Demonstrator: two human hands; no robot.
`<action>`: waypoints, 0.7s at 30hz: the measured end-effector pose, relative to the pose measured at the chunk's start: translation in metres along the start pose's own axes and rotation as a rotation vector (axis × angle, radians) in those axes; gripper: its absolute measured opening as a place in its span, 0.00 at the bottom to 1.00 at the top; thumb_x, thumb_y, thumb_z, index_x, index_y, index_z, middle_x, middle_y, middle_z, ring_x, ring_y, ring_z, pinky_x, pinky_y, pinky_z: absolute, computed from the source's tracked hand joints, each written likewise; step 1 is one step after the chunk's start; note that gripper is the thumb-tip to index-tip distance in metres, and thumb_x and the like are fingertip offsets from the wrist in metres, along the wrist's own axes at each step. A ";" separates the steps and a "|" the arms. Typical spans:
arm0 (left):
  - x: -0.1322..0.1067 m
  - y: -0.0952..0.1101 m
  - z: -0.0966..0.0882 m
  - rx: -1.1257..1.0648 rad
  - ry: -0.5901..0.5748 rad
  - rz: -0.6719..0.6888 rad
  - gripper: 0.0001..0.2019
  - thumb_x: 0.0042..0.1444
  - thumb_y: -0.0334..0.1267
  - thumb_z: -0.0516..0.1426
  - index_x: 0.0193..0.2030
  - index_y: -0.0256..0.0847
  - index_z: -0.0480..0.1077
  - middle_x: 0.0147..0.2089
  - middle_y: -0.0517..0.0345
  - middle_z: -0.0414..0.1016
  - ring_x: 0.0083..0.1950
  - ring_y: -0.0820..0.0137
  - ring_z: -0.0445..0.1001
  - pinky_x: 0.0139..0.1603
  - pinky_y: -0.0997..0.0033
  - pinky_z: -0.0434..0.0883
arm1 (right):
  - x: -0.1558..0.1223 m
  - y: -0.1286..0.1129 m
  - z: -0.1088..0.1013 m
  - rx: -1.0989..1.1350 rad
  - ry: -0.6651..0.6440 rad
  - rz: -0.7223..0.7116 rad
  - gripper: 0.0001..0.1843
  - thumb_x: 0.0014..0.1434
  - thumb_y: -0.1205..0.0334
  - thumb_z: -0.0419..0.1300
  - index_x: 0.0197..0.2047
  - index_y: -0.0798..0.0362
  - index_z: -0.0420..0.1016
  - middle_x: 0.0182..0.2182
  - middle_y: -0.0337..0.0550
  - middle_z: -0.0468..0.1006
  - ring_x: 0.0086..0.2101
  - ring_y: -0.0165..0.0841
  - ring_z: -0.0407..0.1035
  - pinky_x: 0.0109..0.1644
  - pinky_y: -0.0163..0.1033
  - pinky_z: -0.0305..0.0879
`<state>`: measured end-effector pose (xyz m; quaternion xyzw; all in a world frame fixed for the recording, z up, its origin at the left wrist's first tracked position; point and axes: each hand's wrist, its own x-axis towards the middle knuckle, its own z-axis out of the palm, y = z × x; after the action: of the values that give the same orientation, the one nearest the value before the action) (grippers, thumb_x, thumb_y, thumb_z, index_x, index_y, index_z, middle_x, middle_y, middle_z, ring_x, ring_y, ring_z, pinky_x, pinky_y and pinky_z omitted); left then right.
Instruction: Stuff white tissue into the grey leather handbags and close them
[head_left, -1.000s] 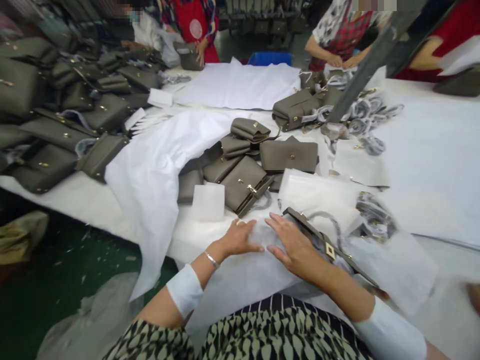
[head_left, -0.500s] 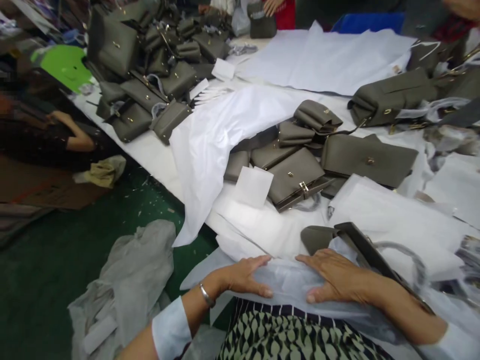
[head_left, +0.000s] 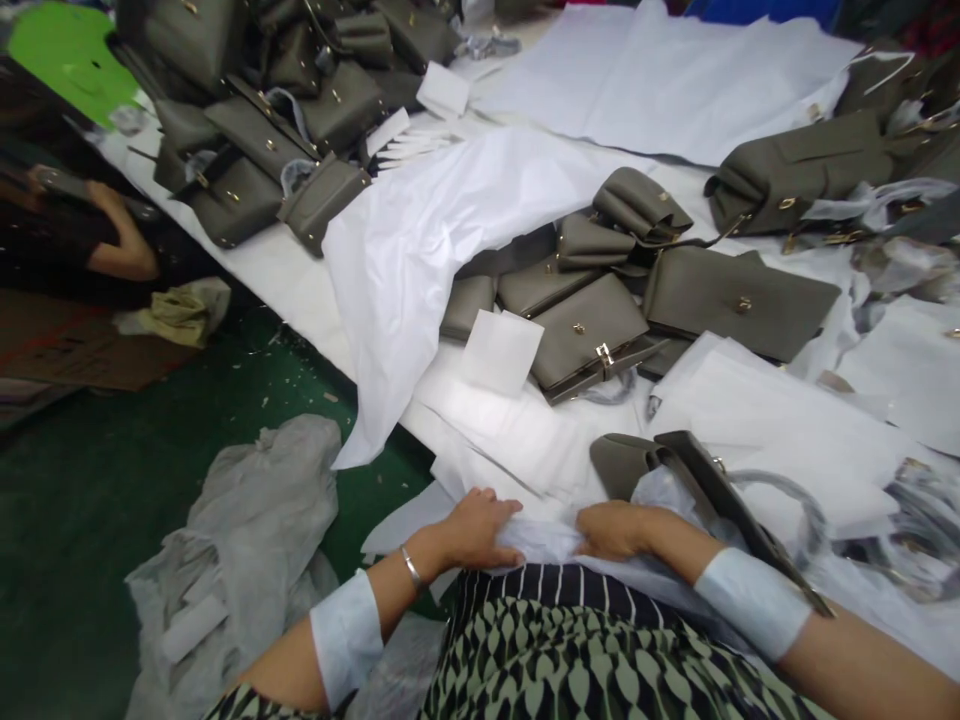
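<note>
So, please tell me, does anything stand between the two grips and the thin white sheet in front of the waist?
Nothing visible does: the left-hand grip and right-hand grip both touch the thin white sheet directly. An olive bag lies just beyond the right one, not between.

Smooth, matt, leather-like material is seen on the olive bag (head_left: 562, 350), glossy gold-toned metal on its clasp (head_left: 604, 355). The thin sheet (head_left: 551, 541) is crinkled, whether paper or plastic cannot be told; the bracelet (head_left: 410, 567) is made of polished silvery metal.
</note>
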<state>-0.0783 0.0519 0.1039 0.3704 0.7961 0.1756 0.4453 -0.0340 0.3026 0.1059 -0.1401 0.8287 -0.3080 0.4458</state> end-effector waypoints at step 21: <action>0.000 -0.036 -0.006 -0.647 -0.129 -0.008 0.23 0.50 0.49 0.58 0.48 0.34 0.69 0.44 0.54 0.76 0.44 0.63 0.73 0.45 0.68 0.71 | -0.022 0.018 -0.032 0.360 0.253 -0.034 0.23 0.54 0.56 0.56 0.50 0.59 0.72 0.46 0.52 0.75 0.44 0.42 0.69 0.52 0.48 0.65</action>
<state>-0.0993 0.0285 0.0851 0.2172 0.6707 0.3938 0.5899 -0.0478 0.3399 0.1220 -0.0325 0.8070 -0.4738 0.3510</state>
